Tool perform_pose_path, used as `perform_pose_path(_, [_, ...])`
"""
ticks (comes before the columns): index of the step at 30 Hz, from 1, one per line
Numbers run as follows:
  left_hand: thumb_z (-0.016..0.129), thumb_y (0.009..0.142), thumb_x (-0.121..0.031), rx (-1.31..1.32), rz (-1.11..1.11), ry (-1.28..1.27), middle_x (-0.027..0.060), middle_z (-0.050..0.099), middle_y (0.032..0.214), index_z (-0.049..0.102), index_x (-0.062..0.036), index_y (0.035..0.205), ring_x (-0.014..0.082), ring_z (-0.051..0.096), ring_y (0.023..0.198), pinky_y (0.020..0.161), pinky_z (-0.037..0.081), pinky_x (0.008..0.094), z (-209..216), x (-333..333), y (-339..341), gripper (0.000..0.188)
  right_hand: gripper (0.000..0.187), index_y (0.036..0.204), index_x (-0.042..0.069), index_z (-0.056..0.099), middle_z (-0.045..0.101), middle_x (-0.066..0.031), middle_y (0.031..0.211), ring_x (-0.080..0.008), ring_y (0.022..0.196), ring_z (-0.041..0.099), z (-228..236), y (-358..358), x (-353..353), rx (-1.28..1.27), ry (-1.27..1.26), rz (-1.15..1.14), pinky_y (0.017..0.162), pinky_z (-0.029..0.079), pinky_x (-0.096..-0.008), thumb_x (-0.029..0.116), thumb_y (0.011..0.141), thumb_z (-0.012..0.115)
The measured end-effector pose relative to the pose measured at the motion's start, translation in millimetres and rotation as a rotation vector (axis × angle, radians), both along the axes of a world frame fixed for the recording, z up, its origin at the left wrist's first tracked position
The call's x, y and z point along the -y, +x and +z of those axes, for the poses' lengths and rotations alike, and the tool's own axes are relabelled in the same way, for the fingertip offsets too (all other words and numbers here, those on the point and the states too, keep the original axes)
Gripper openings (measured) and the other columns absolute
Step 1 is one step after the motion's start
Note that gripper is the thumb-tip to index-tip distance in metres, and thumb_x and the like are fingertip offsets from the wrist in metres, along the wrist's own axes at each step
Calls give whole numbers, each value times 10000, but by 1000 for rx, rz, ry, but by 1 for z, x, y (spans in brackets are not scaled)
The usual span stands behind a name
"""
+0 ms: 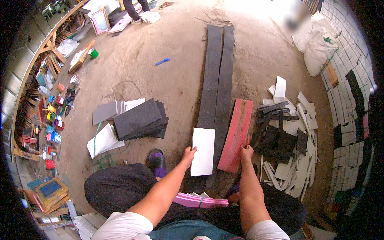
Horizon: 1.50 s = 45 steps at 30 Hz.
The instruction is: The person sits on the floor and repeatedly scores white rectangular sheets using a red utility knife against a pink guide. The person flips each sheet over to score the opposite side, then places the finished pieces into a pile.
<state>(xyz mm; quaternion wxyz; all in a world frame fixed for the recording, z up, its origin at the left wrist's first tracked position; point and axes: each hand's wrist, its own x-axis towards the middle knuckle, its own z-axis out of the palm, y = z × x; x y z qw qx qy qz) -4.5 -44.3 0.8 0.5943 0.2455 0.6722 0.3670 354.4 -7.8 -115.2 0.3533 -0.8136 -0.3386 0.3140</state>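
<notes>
A white rectangular sheet (203, 152), perhaps foam, lies over the near part of two long black strips (215, 76) on the floor. My left hand (189, 157) grips the sheet's left edge, with the thumb on top. In my right hand (247, 154) is a thin orange stick-like tool (247, 141), pointing away from me; its exact kind is too small to tell. Just left of that hand, a worn red board (236, 136) slants beside the strips. Across my lap lies a pink bundle of flat pieces (200, 200), tied with a green string.
Dark grey and white sheets (138, 119) are stacked at left. A heap of black and white offcuts (286, 140) lies at right. Paint pots (54, 137) line the left side. A blue pen-like object (163, 61) lies farther off. White sacks (320, 52) stand far right; another person's legs (134, 10) show far left.
</notes>
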Motion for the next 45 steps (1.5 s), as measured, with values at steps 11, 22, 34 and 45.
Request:
perform_pose_path(11, [649, 948, -343, -793, -126, 549, 279, 638, 837, 563, 9, 805, 493, 616, 822, 712, 461, 571, 28, -40, 11, 390, 252, 1200, 102, 624, 701, -145, 892, -272, 643, 618, 8, -72, -12, -145, 74, 35, 587, 489, -426, 214, 979, 574])
perform_pose_path(22, [650, 989, -344, -369, -94, 236, 113, 716, 889, 653, 19, 960, 198, 656, 801, 750, 508, 384, 56, -36, -17, 364, 501, 1228, 47, 629, 670, -27, 854, -85, 492, 418, 143, -152, -5, -815, -113, 195, 438, 318, -280, 437, 928, 723])
perform_pose_path(34, [660, 983, -388, 104, 171, 222, 146, 687, 1159, 597, -6, 1240, 259, 657, 1056, 914, 515, 409, -16, -12, -11, 464, 554, 1184, -40, 637, 727, -126, 1023, -223, 876, 696, 89, -185, 47, -557, -174, 350, 786, 541, -390, 155, 739, 904])
perform_pose_path(45, [574, 1035, -305, 643, 28, -40, 144, 670, 1206, 561, 5, 1305, 257, 667, 1080, 942, 539, 412, -8, 5, -25, 411, 441, 1110, -33, 683, 729, -129, 1018, -251, 884, 690, 67, -190, 89, -522, -286, 271, 795, 517, -397, 169, 769, 878])
